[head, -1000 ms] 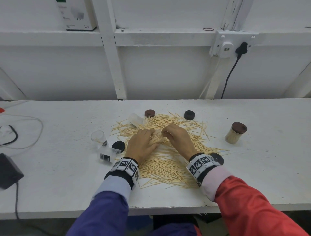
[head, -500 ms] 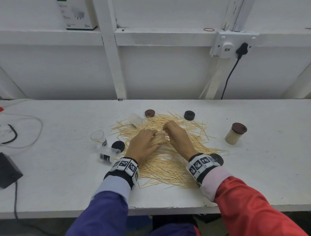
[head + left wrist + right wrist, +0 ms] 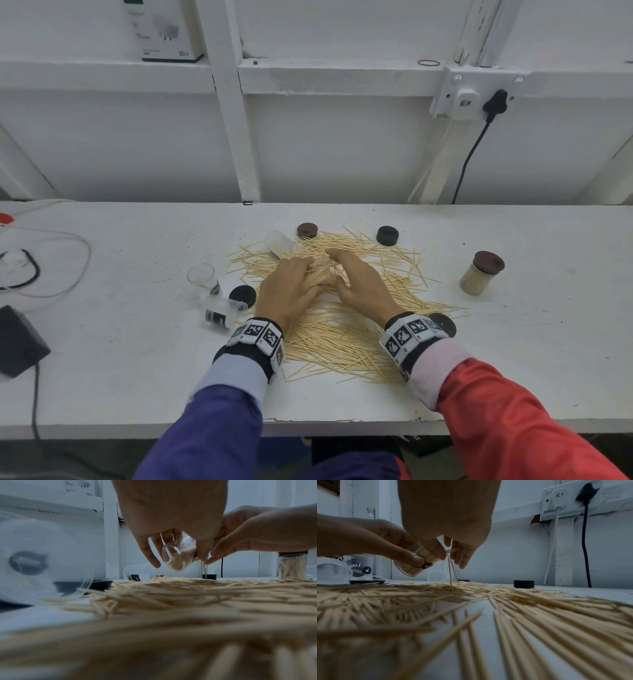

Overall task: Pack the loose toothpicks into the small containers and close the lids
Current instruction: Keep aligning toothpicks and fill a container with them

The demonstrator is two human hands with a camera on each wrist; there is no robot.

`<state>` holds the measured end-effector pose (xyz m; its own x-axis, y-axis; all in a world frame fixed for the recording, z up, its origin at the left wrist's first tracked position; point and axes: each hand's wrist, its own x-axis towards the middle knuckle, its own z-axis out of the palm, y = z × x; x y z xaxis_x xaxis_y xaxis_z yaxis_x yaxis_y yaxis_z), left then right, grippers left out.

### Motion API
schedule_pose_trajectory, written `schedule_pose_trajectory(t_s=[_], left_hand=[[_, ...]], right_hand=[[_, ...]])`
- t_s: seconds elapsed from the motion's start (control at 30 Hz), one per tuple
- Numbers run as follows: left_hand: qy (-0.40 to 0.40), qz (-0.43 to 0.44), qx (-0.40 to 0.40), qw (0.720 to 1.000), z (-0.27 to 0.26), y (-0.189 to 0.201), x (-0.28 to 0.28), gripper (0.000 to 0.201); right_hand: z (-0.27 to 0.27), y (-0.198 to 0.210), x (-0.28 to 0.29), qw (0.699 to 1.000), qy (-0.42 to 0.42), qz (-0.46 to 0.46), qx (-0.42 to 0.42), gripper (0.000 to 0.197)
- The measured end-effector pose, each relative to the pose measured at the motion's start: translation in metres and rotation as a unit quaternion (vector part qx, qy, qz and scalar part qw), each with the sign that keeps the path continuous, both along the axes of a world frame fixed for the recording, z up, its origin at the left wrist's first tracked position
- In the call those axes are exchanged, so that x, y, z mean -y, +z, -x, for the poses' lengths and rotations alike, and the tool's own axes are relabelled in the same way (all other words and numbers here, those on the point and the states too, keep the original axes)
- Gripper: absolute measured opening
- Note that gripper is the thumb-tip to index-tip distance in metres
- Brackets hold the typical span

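Observation:
A wide pile of loose toothpicks (image 3: 335, 339) covers the table's middle. My left hand (image 3: 291, 284) grips a small clear container (image 3: 178, 557), tilted with its mouth to the right and nearly full of toothpicks (image 3: 418, 559). My right hand (image 3: 356, 284) is right beside that mouth and pinches two toothpicks (image 3: 452, 572), which hang down to the pile (image 3: 203, 569). In the head view the container is mostly hidden between both hands.
A filled container with a brown lid (image 3: 481, 274) stands at the right. Empty clear containers sit left (image 3: 203, 277), (image 3: 221, 313) and behind (image 3: 279, 243). Loose lids lie around the pile: brown (image 3: 307, 230), black (image 3: 387, 235), (image 3: 242, 296), (image 3: 442, 323). Cables and a black adapter (image 3: 17, 342) lie far left.
My right hand's fingers have stretched forward over the container's mouth. The left hand has stayed almost where it was, still holding the container.

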<state>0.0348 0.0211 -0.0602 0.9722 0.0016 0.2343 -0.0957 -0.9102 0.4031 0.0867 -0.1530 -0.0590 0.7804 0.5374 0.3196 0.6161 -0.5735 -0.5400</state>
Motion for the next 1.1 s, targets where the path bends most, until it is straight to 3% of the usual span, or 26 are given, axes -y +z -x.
schedule_pose_trajectory(t_s=[0.3,0.67,0.77,0.87,1.0,1.1], left_hand=[[-0.061,-0.012,-0.038,0.997,-0.002,0.001,0.002,0.055],[-0.019,-0.008,-0.02,1.0,0.0,0.003,0.002,0.057],[-0.005,-0.007,-0.009,1.0,0.001,0.004,0.002,0.056],[0.024,0.004,-0.001,1.0,0.001,0.005,0.001,0.052],[0.046,0.028,-0.006,0.999,0.002,0.007,0.002,0.047],[0.062,0.059,-0.019,0.996,0.003,0.01,0.005,0.043]], right_hand=[[-0.001,0.002,-0.002,0.995,-0.029,-0.054,0.077,0.035],[-0.004,-0.003,-0.001,0.997,0.004,-0.04,0.066,0.064],[-0.004,-0.003,0.001,0.996,-0.053,0.004,0.074,0.065],[-0.006,-0.005,0.006,0.99,-0.111,0.074,0.038,0.044],[-0.008,-0.011,0.003,0.973,-0.064,0.218,-0.032,0.058],[-0.008,-0.015,0.0,0.965,-0.057,0.252,-0.033,0.041]])
